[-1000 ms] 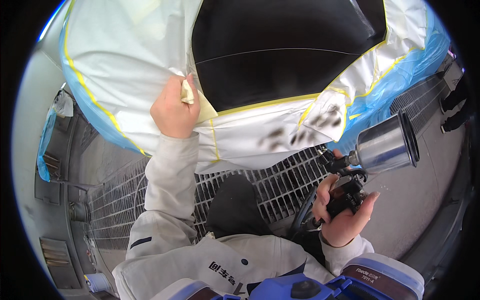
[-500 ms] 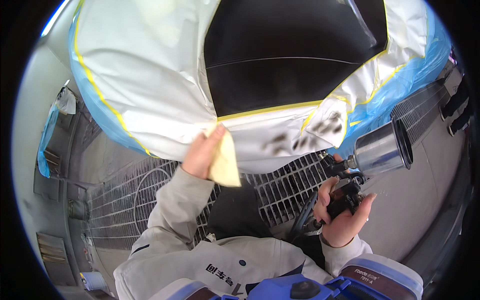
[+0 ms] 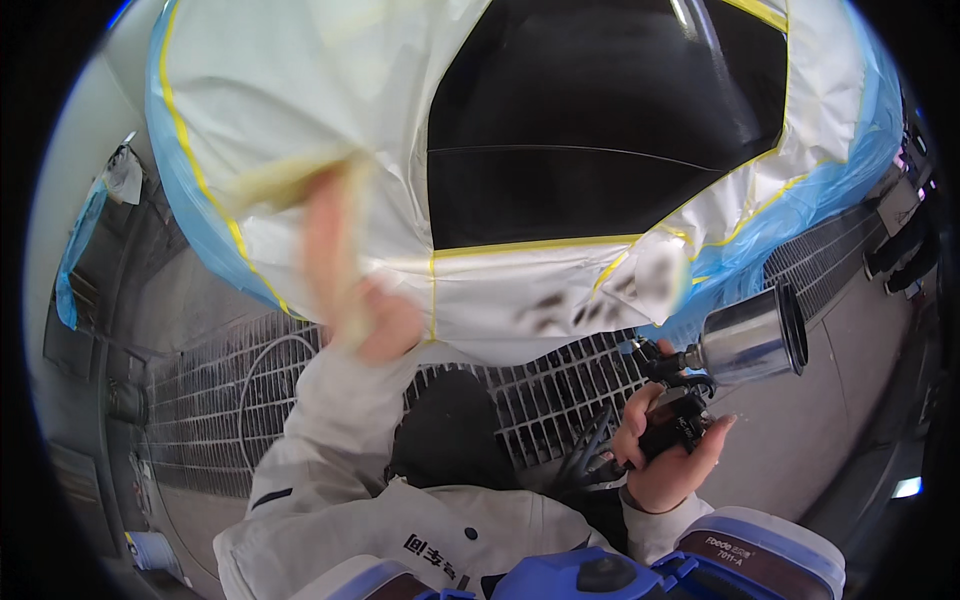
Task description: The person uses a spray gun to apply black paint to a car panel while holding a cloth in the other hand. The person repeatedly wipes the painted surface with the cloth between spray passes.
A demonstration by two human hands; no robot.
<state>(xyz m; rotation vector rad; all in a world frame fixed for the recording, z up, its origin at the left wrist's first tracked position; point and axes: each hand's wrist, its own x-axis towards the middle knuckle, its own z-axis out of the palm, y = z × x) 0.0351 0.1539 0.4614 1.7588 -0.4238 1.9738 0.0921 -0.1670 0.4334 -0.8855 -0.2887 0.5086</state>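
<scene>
Since the left hand [image 3: 330, 265] is so blurred, I can't make out each finger, but it looks like it's pinching the yellow cloth [image 3: 275, 185] at the fingertips, left of centre in the frame, over the white sheet [image 3: 300, 90]. Can't tell if the cloth actually touches the sheet. My guess is it's super light and floppy, nothing fragile, so a pinch on a fold or along one edge should be plenty. The right hand [image 3: 672, 472], lower right of the frame, is wrapped around the spray gun [image 3: 672, 425], fingers on one side of the dark handle and thumb on the other, with the shiny metal cup [image 3: 745, 340] tipped over toward the right edge. That thing's stiff, and I'd bet it's the heavier of the two, with the cup pulling it off balance. The cup looks smooth and probably slick too, so I'd stick with the handle and keep a firm palm behind it. How full it is, no idea. Upper middle of the frame is the glossy black panel [image 3: 600, 110], edged with yellow tape [image 3: 535, 247], and there are dark smudges [image 3: 550, 310] on the white covering below it. Neither hand is on the panel, and I'd treat that shine as easy to mark.
</scene>
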